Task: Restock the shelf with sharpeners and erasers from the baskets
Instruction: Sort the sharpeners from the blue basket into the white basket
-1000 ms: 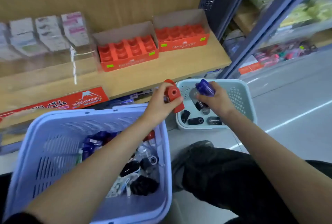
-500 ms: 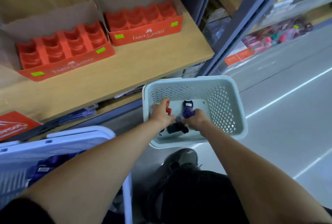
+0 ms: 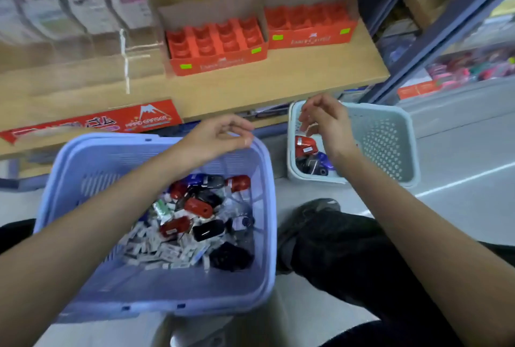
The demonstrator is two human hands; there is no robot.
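A large lilac basket [image 3: 83, 168] in front of me holds several red, black and blue sharpeners [image 3: 199, 207] on a heap of white erasers [image 3: 164, 252]. My left hand [image 3: 220, 137] hovers over its far rim, fingers loosely curled and holding nothing. To the right, a small pale green basket [image 3: 390, 137] on the floor contains a red sharpener [image 3: 305, 144] and a few dark and blue ones. My right hand [image 3: 324, 121] hangs above that basket, empty, fingers relaxed. Two orange Faber-Castell trays [image 3: 220, 61] [image 3: 309, 38] with empty slots sit on the wooden shelf [image 3: 278, 82].
Clear dividers with packaged erasers [image 3: 83, 4] stand on the shelf's left. A red eraser box [image 3: 92, 123] lies at the shelf's front edge. My dark-trousered leg and shoe [image 3: 306, 213] lie between the baskets. A blue upright [image 3: 434, 34] and more shelving stand at the right.
Both hands let go of the sharpeners in the small green basket and lifted out empty. My left hand moved left over the lilac basket. The view swung back left.
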